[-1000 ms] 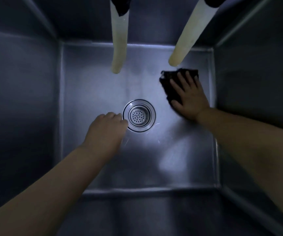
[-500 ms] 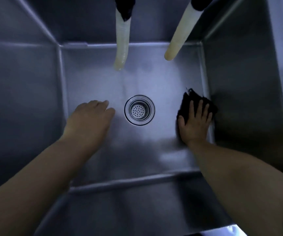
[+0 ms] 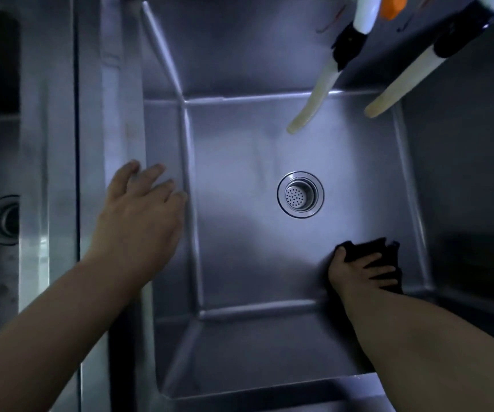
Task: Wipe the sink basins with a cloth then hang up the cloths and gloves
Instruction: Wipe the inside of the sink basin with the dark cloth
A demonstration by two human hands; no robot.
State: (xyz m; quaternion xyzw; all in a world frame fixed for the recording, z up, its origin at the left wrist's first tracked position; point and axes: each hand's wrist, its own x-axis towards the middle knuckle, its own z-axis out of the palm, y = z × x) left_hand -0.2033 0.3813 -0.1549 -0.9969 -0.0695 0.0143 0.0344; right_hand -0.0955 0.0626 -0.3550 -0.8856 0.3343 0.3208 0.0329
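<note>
CHANGE: dark crumpled cloth (image 3: 384, 254) drawn back to near right corner of stainless steel sink basin (image 3: 254, 263) | RIGHT: right hand (image 3: 355, 272) spread flat, pressing cloth for wiping contact | LEFT: left hand (image 3: 138, 212) released, shifted toward left wall, holding nothing, probably for bracing.

**Open floor, crowded far right**

Open basin floor (image 3: 239, 263) around drain strainer (image 3: 300, 194). Blocked at 1 o'clock by two hanging hoses (image 3: 314, 99). Boxed in by steel walls; cloth (image 3: 367, 248) pressed into the 4 o'clock corner.
</note>
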